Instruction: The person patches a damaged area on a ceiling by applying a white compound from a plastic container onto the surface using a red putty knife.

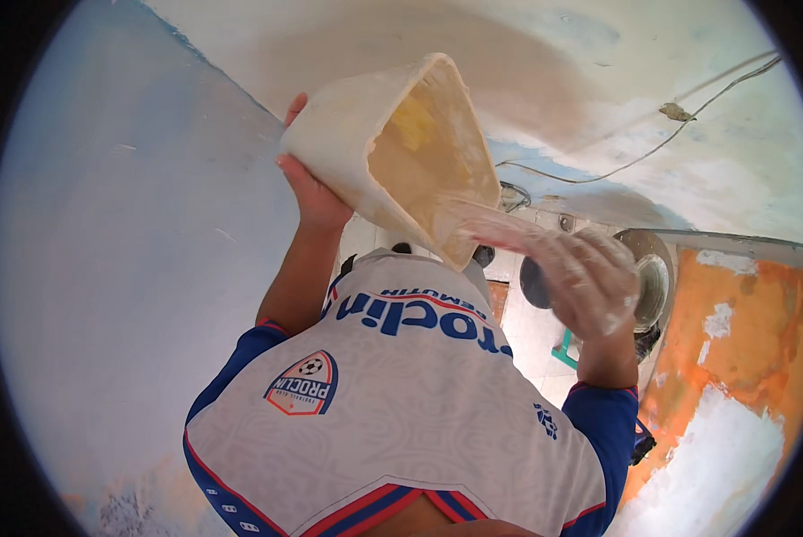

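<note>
My left hand [316, 195] is closed round the closed end of an off-white plastic container [334, 116], holding it tilted in front of my chest. Its wide, cut-looking mouth faces right, and pale putty-like material with a yellow patch coats the inside. White smears cover my right hand [594, 282], whose fingers wrap round a putty-smeared flat scraper [491, 225]. The scraper's pale end reaches into the container's lower rim. Blur and smears hide its exact shape.
A pale blue wall [133, 224] stands close on my left. Ahead, a loose cable [643, 166] crosses a patchy whitish wall [545, 54]. At right are an orange wall [733, 309] with white patches, a round bucket [654, 291] on the floor and a green object [564, 351].
</note>
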`<action>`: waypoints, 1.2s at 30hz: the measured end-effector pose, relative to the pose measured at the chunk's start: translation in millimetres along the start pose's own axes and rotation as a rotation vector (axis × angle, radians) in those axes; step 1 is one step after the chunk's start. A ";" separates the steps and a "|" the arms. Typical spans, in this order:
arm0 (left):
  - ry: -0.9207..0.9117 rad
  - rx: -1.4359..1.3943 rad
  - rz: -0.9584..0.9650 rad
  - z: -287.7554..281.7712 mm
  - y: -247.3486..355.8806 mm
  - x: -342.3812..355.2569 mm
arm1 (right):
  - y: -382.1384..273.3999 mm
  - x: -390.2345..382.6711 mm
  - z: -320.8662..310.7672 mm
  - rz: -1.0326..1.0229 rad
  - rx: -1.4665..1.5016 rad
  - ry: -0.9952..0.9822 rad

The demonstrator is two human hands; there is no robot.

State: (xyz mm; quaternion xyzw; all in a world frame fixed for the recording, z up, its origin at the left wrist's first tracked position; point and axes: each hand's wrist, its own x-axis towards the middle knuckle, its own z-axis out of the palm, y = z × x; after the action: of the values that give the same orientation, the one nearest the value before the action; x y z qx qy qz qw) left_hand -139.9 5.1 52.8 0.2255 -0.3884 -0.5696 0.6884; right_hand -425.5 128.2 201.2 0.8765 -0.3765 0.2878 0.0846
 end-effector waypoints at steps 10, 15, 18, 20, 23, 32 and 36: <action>-0.088 -0.208 0.157 -2.9 53.5 -5.4 | -56.3 61.6 25.8 -0.123 0.128 -0.080; -0.157 -0.310 0.225 -11.7 56.6 -3.0 | -68.2 69.6 40.6 -0.181 0.038 -0.152; -0.105 -0.191 0.187 -9.1 66.0 -9.4 | -70.8 72.3 44.9 -0.190 0.091 -0.139; -0.145 -0.207 0.216 -7.9 66.3 -7.1 | -72.4 75.8 41.5 -0.194 0.056 -0.134; -0.046 -0.189 0.182 0.2 71.1 -11.2 | -66.1 71.6 42.1 -0.230 0.052 -0.074; -0.104 -0.198 0.180 17.4 42.9 -6.0 | -45.8 38.2 30.8 -0.155 -0.017 0.052; -0.107 -0.176 0.158 38.6 26.1 -4.5 | -28.0 7.7 26.5 -0.111 -0.011 0.252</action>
State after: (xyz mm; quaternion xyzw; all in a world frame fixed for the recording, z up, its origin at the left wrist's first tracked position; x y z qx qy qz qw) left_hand -154.8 21.0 94.2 0.1024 -0.3897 -0.5566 0.7266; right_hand -389.7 133.5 185.7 0.8525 -0.3152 0.3885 0.1518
